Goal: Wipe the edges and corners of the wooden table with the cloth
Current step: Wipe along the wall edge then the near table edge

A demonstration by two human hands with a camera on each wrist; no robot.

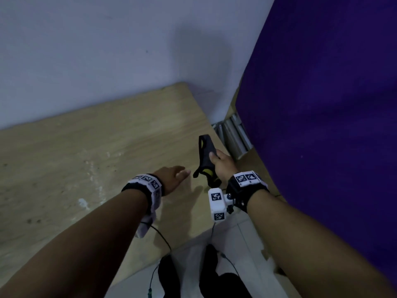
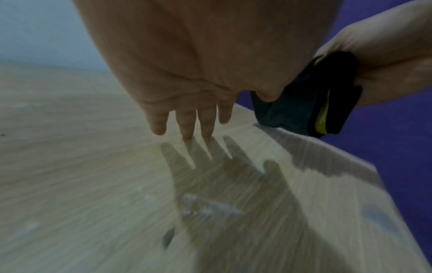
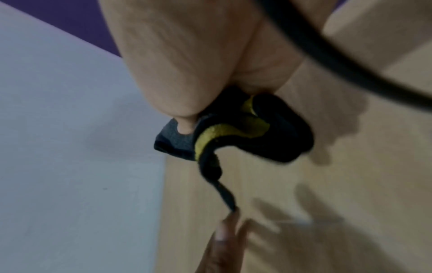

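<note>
Right hand (image 1: 221, 166) grips cloth (image 1: 205, 153) at table (image 1: 86, 147) edge; left hand (image 1: 171, 175) flat, empty; purple panel (image 1: 322, 104) beside.

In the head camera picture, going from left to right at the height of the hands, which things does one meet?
Light wooden table → left hand, fingers straight → dark grey cloth with yellow stripe → right hand gripping it → purple wall panel.

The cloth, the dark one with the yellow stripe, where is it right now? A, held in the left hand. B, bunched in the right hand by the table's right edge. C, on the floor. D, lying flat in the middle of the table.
B: the cloth is gripped in the right hand at the wooden table's edge, while the left hand is open with straight fingers.
</note>
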